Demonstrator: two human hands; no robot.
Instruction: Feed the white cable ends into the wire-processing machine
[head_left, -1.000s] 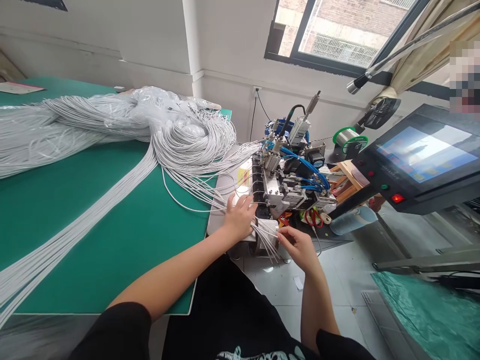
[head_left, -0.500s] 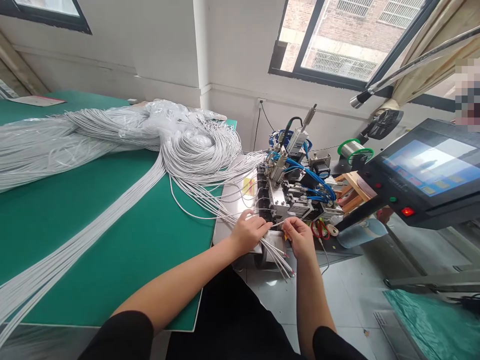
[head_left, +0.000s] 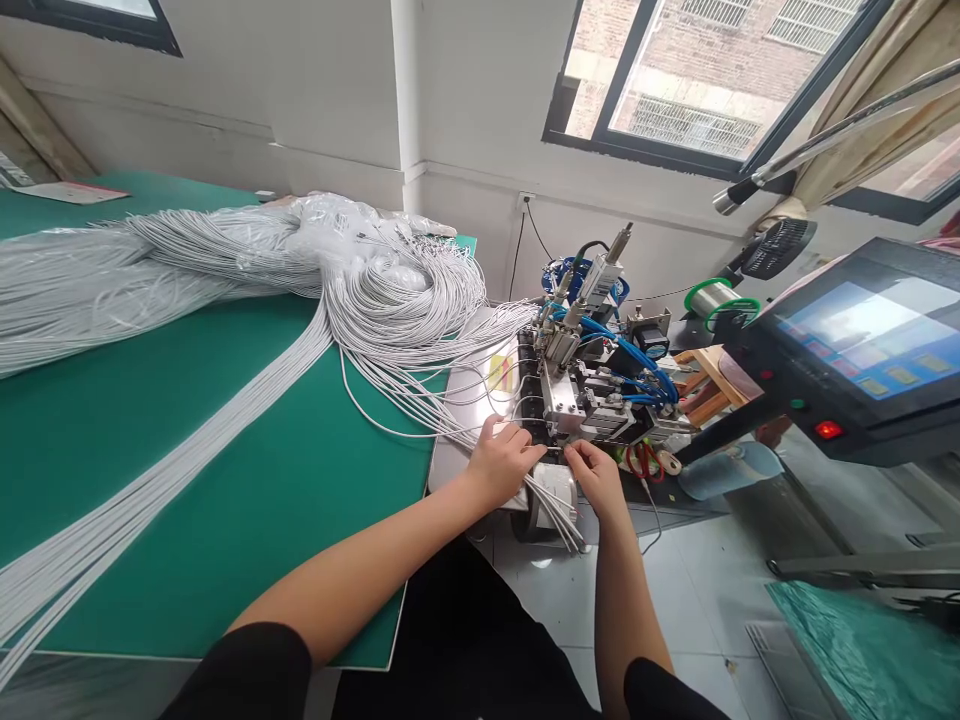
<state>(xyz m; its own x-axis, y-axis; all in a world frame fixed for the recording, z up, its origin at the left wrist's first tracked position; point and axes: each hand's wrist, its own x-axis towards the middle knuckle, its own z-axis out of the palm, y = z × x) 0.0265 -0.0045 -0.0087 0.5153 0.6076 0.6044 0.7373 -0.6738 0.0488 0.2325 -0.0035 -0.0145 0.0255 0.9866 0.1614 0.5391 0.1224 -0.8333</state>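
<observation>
My left hand rests closed on a bunch of thin white cables at the front of a small machine, pressing them against its metal plate. Close beside it, my right hand pinches the end of one white cable just in front of the machine's black clamp row. The loose cable ends fan out below both hands. A large mass of the same white cables lies on the green mat and runs to the machine.
A touch-screen control box with a red button stands at the right. Blue air hoses, a green wire spool and a small fan sit behind the machine. Scissors with red handles lie by it. Grey floor lies below.
Both hands rose from the hanging cable ends to the machine's front; my right hand drew in close to my left. The view tilted a little.
</observation>
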